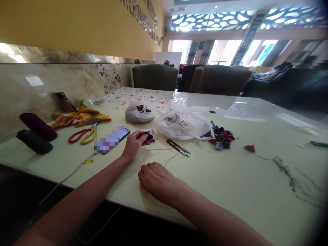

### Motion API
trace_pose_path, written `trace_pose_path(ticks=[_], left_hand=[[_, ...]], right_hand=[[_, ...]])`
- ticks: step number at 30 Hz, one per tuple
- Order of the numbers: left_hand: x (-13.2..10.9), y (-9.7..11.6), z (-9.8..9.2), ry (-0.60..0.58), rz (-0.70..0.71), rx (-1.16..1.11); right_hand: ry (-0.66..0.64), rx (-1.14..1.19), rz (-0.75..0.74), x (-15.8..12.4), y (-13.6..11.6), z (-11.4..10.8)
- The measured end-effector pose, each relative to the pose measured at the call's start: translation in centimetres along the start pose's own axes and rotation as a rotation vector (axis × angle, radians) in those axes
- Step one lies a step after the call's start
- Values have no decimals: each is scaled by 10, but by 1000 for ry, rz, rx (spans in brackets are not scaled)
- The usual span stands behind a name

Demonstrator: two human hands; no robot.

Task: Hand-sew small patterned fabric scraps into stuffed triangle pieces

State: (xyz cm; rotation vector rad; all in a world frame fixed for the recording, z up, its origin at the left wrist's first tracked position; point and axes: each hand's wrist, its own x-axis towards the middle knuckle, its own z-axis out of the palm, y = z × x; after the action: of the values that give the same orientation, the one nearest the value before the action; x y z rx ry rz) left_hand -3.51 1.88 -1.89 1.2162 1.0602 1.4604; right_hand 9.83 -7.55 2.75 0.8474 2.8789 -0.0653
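My left hand [134, 143] pinches a small patterned fabric piece [150, 136] on the pale table [230, 177]. A thin thread [171, 158] runs from the fabric toward my right hand [156, 177], which rests knuckles-up on the table with its fingers curled in; what it holds is hidden. Small red-handled thread snips [178, 147] lie just right of the fabric piece. A phone [111, 139] lies to the left of my left hand.
Red and yellow scissors [83, 135], orange cloth [79, 117] and two dark rolls [36, 133] sit at the left. Two white plastic bags [179, 126] and a pile of fabric scraps [221, 137] lie behind. Loose threads [292, 176] trail right. Armchairs [217, 79] stand beyond.
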Motion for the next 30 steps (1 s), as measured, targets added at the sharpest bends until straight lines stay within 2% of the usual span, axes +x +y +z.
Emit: trace_pose_path(ticks=[4, 8, 11, 14, 18, 20, 23, 26, 30], left_hand=[[-2, 1, 2, -20, 22, 31], [-3, 4, 2, -39, 29, 66], [-4, 5, 1, -69, 42, 71], [-4, 5, 2, -87, 46, 60], [-8, 6, 5, -132, 55, 103], [-11, 8, 7, -189, 71, 135], [-15, 10, 9, -241, 82, 141], [-16, 13, 11, -222, 88, 132], [-15, 14, 11, -194, 91, 135]], right_hand=[[12, -6, 85, 3, 7, 6], [91, 53, 115, 3, 23, 12], [180, 163, 285, 2, 43, 11], [391, 287, 418, -1, 66, 10], [724, 539, 402, -4, 88, 13], [826, 660, 387, -5, 92, 15], [848, 740, 395, -4, 91, 17], [824, 726, 388, -3, 89, 17], [858, 680, 382, -4, 88, 14]])
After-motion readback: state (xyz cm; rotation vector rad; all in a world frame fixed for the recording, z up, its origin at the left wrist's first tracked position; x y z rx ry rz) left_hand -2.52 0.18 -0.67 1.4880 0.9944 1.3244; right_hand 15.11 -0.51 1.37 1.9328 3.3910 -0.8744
